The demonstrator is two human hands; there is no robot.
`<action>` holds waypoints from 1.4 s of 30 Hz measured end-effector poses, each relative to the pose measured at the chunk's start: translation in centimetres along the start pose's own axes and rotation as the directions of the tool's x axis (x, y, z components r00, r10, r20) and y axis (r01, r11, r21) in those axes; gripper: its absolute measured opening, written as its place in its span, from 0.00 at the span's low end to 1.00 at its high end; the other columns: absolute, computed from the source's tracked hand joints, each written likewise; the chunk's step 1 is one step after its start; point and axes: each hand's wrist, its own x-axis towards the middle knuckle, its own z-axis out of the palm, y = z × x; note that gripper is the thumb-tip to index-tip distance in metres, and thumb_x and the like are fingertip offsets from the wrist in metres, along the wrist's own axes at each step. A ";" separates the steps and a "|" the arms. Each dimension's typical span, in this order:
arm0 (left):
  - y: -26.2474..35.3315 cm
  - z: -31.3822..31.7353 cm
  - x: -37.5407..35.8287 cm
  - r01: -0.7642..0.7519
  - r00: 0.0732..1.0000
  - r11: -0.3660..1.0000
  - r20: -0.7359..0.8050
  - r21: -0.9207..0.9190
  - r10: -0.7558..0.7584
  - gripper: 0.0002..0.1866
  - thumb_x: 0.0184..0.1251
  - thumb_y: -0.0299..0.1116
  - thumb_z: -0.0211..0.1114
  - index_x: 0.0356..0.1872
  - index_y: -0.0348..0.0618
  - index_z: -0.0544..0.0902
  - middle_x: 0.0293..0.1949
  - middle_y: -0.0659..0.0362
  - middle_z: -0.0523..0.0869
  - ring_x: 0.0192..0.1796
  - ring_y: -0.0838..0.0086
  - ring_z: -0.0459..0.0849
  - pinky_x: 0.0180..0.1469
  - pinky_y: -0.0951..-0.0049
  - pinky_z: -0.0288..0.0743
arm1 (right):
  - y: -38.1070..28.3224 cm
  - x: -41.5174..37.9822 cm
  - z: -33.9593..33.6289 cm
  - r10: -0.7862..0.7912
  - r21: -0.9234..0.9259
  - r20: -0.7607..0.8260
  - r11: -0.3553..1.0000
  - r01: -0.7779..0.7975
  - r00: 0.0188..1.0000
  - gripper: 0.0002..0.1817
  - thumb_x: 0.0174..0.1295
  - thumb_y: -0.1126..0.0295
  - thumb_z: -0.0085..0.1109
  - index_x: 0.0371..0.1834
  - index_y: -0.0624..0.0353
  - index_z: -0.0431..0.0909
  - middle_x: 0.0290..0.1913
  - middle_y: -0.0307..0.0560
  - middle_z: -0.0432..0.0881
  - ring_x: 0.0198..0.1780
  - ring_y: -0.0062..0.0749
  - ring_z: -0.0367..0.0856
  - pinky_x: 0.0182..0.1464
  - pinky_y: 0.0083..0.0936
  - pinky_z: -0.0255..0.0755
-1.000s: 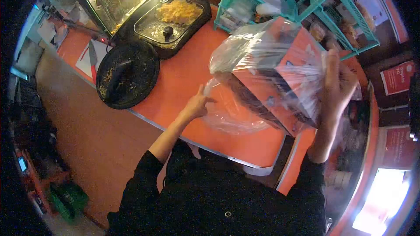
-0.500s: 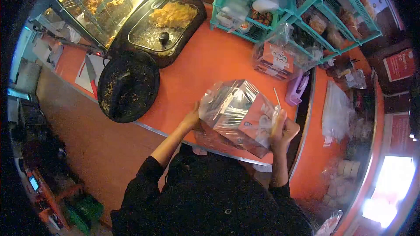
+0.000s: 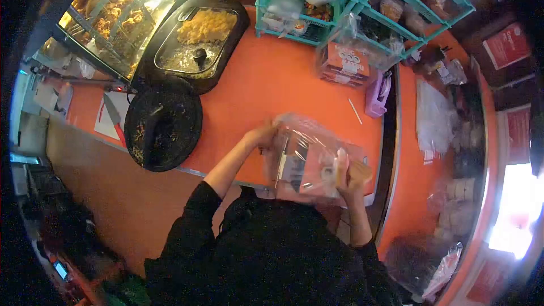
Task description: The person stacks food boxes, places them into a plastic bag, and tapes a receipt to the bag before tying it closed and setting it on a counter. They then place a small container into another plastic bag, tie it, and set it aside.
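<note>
At the counter's front edge is a red and dark printed takeaway box (image 3: pixel 317 170) inside a clear plastic bag (image 3: pixel 300 127). My left hand (image 3: pixel 262 136) grips the bag at its upper left corner, its fingertips blurred and partly hidden behind the plastic. On the other side, my right hand (image 3: pixel 354 180) is closed on bunched plastic over the box's right end, thumb pointing up. Both bag and box are smeared by motion. Beyond them, a thin white stick (image 3: pixel 355 111) lies on the orange counter (image 3: pixel 255 90).
More bagged boxes (image 3: pixel 343 65) stand by a purple tape dispenser (image 3: pixel 376 95). Teal racks (image 3: pixel 294 37) hold packets behind. To the left are a black round lid (image 3: pixel 163 130), a red-handled knife (image 3: pixel 115 118), a glass-lidded pan (image 3: pixel 195 51) and a lit food cabinet (image 3: pixel 110 20).
The bagged box has turned and come lower, closer to my body. My right hand has moved down and left with it. The whole view has shifted slightly.
</note>
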 end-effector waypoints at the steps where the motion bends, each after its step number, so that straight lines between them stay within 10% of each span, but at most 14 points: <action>1: 0.8 -0.1 -0.5 0.003 0.999 1.000 0.044 0.005 -0.004 0.58 0.42 0.16 0.63 0.75 0.62 0.43 0.56 0.38 0.63 0.43 0.42 0.82 0.25 0.64 0.86 | 0.5 0.4 0.4 0.092 -0.160 0.048 0.984 -0.083 0.995 0.17 0.55 0.79 0.61 0.10 0.57 0.70 0.11 0.46 0.71 0.11 0.36 0.69 0.15 0.31 0.59; 3: 2.3 0.1 -5.5 -0.236 0.949 0.930 -0.141 0.281 0.283 0.59 0.41 0.18 0.65 0.75 0.62 0.41 0.56 0.37 0.61 0.51 0.38 0.76 0.34 0.53 0.85 | 0.6 1.9 1.2 0.079 -0.159 -0.027 0.984 -0.083 0.996 0.19 0.55 0.78 0.62 0.09 0.57 0.68 0.11 0.46 0.70 0.10 0.36 0.68 0.15 0.31 0.58; 7: -1.7 4.0 -6.8 -0.276 0.896 0.894 -0.242 0.354 0.372 0.56 0.41 0.22 0.67 0.74 0.61 0.47 0.65 0.25 0.53 0.55 0.31 0.73 0.50 0.45 0.77 | 0.7 3.0 2.4 -0.033 -0.148 -0.156 0.989 0.010 0.987 0.21 0.55 0.77 0.62 0.07 0.56 0.66 0.09 0.44 0.69 0.09 0.35 0.67 0.14 0.31 0.56; 9: -2.3 6.8 -8.1 -0.017 0.912 0.935 -0.377 0.354 0.159 0.54 0.39 0.22 0.67 0.73 0.53 0.51 0.64 0.27 0.56 0.61 0.32 0.67 0.59 0.50 0.71 | 0.6 3.4 3.1 -0.079 -0.148 -0.188 0.988 0.051 0.979 0.21 0.55 0.77 0.63 0.07 0.56 0.66 0.09 0.44 0.69 0.09 0.35 0.67 0.14 0.30 0.57; 18: -8.3 10.6 -6.3 -0.347 0.734 0.902 -0.525 0.256 0.431 0.31 0.48 0.29 0.69 0.59 0.36 0.73 0.53 0.31 0.71 0.57 0.38 0.71 0.55 0.50 0.71 | 0.2 4.5 3.0 -0.057 -0.133 -0.213 0.991 0.029 0.975 0.17 0.52 0.76 0.64 0.07 0.58 0.70 0.12 0.44 0.74 0.13 0.35 0.74 0.17 0.28 0.63; 21: -3.9 10.5 -9.1 -0.169 0.739 0.958 -0.614 0.231 0.279 0.29 0.51 0.30 0.69 0.57 0.33 0.74 0.48 0.33 0.73 0.55 0.41 0.72 0.54 0.53 0.71 | 0.8 4.7 3.6 -0.009 -0.122 -0.223 0.992 -0.019 0.975 0.17 0.52 0.73 0.64 0.08 0.57 0.72 0.13 0.44 0.75 0.15 0.35 0.75 0.18 0.29 0.64; 23: -4.5 10.1 -9.2 -0.325 0.723 0.917 -0.564 0.231 0.398 0.31 0.49 0.27 0.67 0.58 0.33 0.70 0.44 0.37 0.74 0.51 0.43 0.75 0.52 0.55 0.71 | 1.2 4.8 4.1 0.003 -0.113 -0.235 0.993 -0.030 0.972 0.17 0.53 0.72 0.63 0.08 0.57 0.72 0.14 0.44 0.75 0.15 0.34 0.75 0.18 0.30 0.65; 26: -5.9 9.8 -9.4 -0.054 0.788 0.924 -0.552 0.380 0.273 0.36 0.45 0.23 0.65 0.61 0.36 0.67 0.44 0.39 0.73 0.51 0.44 0.75 0.52 0.56 0.71 | 0.9 4.8 4.6 0.098 -0.131 -0.195 0.983 -0.125 0.976 0.16 0.54 0.69 0.63 0.10 0.57 0.74 0.16 0.43 0.78 0.17 0.35 0.77 0.23 0.33 0.69; 29: -2.5 7.5 -12.4 -0.091 0.866 0.880 -0.400 0.466 0.301 0.48 0.39 0.18 0.62 0.71 0.42 0.57 0.52 0.34 0.70 0.54 0.44 0.73 0.57 0.55 0.69 | -0.1 4.0 3.6 0.035 -0.120 0.014 0.992 -0.033 0.999 0.07 0.55 0.68 0.62 0.25 0.58 0.80 0.28 0.47 0.83 0.30 0.40 0.81 0.36 0.40 0.72; 31: 1.7 3.9 -13.2 -0.036 0.931 0.993 -0.357 0.115 0.075 0.55 0.36 0.17 0.63 0.74 0.45 0.47 0.57 0.32 0.67 0.60 0.43 0.70 0.65 0.55 0.61 | -0.7 3.4 1.2 0.064 -0.002 -0.037 0.998 -0.064 0.997 0.11 0.59 0.67 0.59 0.42 0.60 0.78 0.46 0.54 0.80 0.46 0.48 0.78 0.49 0.44 0.68; 32: 3.3 2.4 -13.1 -0.005 0.943 1.000 -0.332 -0.006 0.002 0.58 0.35 0.17 0.63 0.75 0.46 0.44 0.59 0.31 0.66 0.62 0.43 0.69 0.67 0.55 0.59 | 0.0 3.1 -0.9 0.182 -0.019 -0.021 0.983 -0.183 0.983 0.18 0.62 0.59 0.54 0.50 0.59 0.74 0.50 0.57 0.77 0.54 0.49 0.73 0.54 0.45 0.65; 35: 6.1 -0.1 -12.4 -0.160 0.824 0.858 -0.412 0.488 0.388 0.63 0.36 0.16 0.63 0.75 0.50 0.32 0.62 0.34 0.67 0.63 0.41 0.69 0.70 0.54 0.56 | 5.6 -2.4 -2.4 0.606 -0.080 -0.260 0.762 -0.643 0.752 0.25 0.64 0.52 0.52 0.55 0.59 0.72 0.52 0.64 0.74 0.57 0.53 0.72 0.56 0.48 0.67; 38: 8.1 -2.3 -10.6 -0.301 0.865 0.915 -0.328 0.268 0.381 0.57 0.38 0.17 0.62 0.75 0.47 0.44 0.58 0.39 0.74 0.61 0.43 0.73 0.67 0.55 0.63 | 13.1 -12.8 5.2 0.779 -0.104 -0.080 0.614 -0.782 0.622 0.24 0.60 0.57 0.56 0.55 0.59 0.70 0.45 0.68 0.77 0.49 0.58 0.78 0.47 0.51 0.71; 42: 7.8 -2.4 -10.7 -0.090 0.691 0.845 -0.578 0.527 0.434 0.36 0.41 0.19 0.64 0.61 0.39 0.69 0.48 0.40 0.80 0.52 0.46 0.79 0.55 0.57 0.73 | 11.8 -11.4 0.9 0.784 -0.104 0.013 0.618 -0.779 0.620 0.15 0.54 0.67 0.58 0.44 0.61 0.75 0.28 0.64 0.80 0.34 0.58 0.82 0.35 0.47 0.74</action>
